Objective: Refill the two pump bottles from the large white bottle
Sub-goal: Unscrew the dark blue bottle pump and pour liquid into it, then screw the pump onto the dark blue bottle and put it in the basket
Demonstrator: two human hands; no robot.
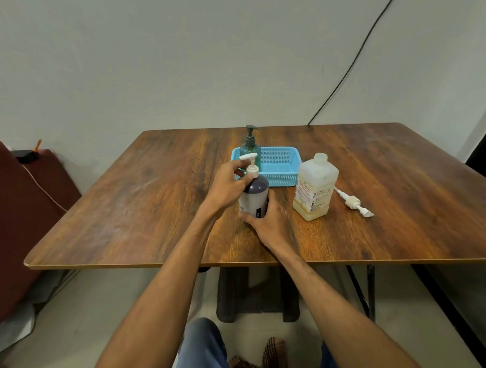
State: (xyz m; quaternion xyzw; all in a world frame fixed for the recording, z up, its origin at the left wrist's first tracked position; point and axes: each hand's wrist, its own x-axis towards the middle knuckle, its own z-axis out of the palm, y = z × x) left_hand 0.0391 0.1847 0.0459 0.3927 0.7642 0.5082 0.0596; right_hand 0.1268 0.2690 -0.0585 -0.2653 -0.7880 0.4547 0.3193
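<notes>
A dark purple pump bottle (255,195) with a white pump head (250,164) stands on the wooden table (154,203). My left hand (227,185) pinches the collar of its pump. My right hand (268,224) grips the bottle's lower body from the near side. The large white bottle (315,188) stands uncapped just to the right, with a low level of yellowish liquid. Its loose white pump (354,202) lies flat on the table further right. A green pump bottle (250,147) with a dark pump stands in the left end of a blue basket (279,166).
The blue basket sits behind the purple bottle toward the table's far side. A black cable (353,59) runs down the wall to the table's back edge. A maroon sofa (19,208) stands to the left of the table.
</notes>
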